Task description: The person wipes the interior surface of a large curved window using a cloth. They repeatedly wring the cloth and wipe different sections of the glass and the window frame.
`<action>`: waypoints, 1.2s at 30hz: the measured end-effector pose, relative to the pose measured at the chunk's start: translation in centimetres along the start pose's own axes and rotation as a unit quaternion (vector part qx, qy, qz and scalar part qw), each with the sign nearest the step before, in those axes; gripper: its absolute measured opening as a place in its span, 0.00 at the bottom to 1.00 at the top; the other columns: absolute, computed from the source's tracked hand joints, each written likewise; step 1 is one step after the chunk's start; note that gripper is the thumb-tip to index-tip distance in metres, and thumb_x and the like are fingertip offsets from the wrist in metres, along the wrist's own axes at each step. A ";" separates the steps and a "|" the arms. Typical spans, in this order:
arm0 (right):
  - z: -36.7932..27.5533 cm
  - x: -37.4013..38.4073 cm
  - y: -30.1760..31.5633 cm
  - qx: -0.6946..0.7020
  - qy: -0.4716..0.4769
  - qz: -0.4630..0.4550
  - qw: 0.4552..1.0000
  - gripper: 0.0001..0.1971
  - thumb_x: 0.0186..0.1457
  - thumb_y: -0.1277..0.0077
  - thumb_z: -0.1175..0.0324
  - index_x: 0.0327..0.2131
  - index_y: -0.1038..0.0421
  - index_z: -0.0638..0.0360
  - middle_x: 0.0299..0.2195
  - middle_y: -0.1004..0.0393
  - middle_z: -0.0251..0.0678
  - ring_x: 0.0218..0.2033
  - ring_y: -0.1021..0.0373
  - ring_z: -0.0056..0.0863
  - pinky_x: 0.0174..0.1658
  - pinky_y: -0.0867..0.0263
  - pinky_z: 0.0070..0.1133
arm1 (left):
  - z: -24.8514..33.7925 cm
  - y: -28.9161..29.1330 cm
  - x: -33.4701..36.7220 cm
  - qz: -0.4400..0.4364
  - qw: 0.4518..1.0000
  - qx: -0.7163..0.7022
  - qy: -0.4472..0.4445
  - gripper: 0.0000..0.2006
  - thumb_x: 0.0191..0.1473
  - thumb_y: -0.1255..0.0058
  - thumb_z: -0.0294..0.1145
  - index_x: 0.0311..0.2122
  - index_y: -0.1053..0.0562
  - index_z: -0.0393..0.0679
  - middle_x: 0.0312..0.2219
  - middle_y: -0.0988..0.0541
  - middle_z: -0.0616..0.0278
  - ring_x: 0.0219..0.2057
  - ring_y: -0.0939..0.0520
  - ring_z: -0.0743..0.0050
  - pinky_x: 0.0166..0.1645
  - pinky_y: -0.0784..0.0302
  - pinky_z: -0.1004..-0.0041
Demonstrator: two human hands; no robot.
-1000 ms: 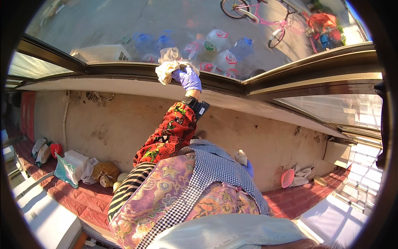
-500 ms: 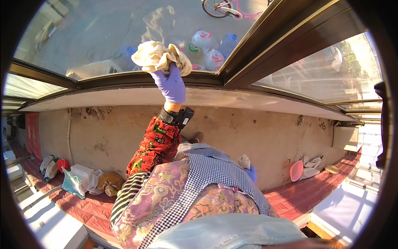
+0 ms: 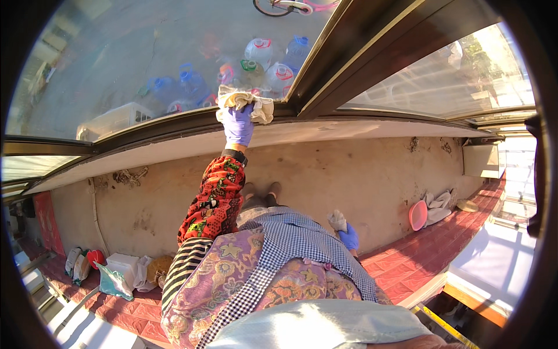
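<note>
Clamping bunched cloth (image 3: 260, 108), left grip (image 3: 238, 123) sits at window's lower rail (image 3: 174, 126), running left-right; pane (image 3: 145, 52) beyond; right grip (image 3: 349, 237) well behind, rightward, closure unclear.

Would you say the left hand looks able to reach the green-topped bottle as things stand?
Probably not: the window pane seems to stand between the left hand and the green-topped bottle, and that hand holds a cloth.

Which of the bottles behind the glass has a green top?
The greenish bottle, just left of a red-topped clear bottle in the picture. Its top is green; the other tops I can make out look red, pink or blue.
</note>
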State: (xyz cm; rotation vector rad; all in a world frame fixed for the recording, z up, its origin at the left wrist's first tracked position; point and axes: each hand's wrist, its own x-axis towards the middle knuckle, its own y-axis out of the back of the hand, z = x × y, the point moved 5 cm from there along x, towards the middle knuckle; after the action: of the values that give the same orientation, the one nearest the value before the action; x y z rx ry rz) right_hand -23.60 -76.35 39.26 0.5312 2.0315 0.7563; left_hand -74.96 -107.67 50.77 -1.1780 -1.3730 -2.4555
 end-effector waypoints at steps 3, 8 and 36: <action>2.4 -1.0 -0.4 0.042 -0.027 0.009 0.999 0.22 0.48 0.40 0.63 0.48 0.25 0.55 0.42 0.21 0.45 0.43 0.25 0.41 0.47 0.31 0.31 | -1.0 -1.8 -2.0 -0.102 0.993 0.005 0.056 0.24 0.38 0.42 0.24 0.46 0.21 0.52 0.41 0.23 0.56 0.42 0.24 0.46 0.45 0.27 0.56; 5.3 -2.5 -3.2 0.168 -0.045 0.031 0.984 0.21 0.48 0.40 0.63 0.48 0.25 0.55 0.41 0.20 0.44 0.42 0.24 0.38 0.46 0.31 0.30 | 1.8 4.7 1.4 0.103 0.979 -0.168 0.050 0.27 0.36 0.38 0.19 0.47 0.22 0.49 0.42 0.28 0.58 0.48 0.28 0.55 0.53 0.30 0.62; 2.2 -6.6 -5.5 0.068 -0.133 0.006 0.989 0.21 0.50 0.42 0.61 0.49 0.25 0.52 0.43 0.21 0.44 0.44 0.24 0.39 0.47 0.31 0.30 | 0.1 13.1 7.4 0.085 0.995 -0.030 -0.038 0.29 0.32 0.48 0.18 0.48 0.20 0.44 0.41 0.24 0.57 0.42 0.24 0.55 0.49 0.26 0.64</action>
State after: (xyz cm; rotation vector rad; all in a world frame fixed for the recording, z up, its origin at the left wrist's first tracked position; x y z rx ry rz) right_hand -18.74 -83.73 38.42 0.6846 1.8393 0.5259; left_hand -74.55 -113.31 64.75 -1.3547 -1.1696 -2.3717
